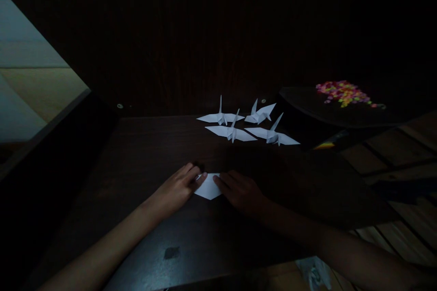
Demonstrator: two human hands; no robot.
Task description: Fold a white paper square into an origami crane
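A piece of folded white paper (209,188) lies on the dark wooden table, its lower edge coming to a point toward me. My left hand (186,179) grips its left side, with the thumb along the top edge. On the opposite side my right hand (239,191) holds the paper, thumb near the top edge and fingers curled. Both hands rest low on the table, and they hide the paper's two ends. Beyond them stand several white paper cranes, among them a front left crane (231,133) and a front right crane (273,136).
A shelf (300,104) at the right carries a heap of pink and yellow flower-like pieces (344,93). Below it is a small item with a yellow-orange stripe (324,145). A dark panel rises behind the table. Slatted wood (385,154) and a plastic bag (313,273) lie lower right.
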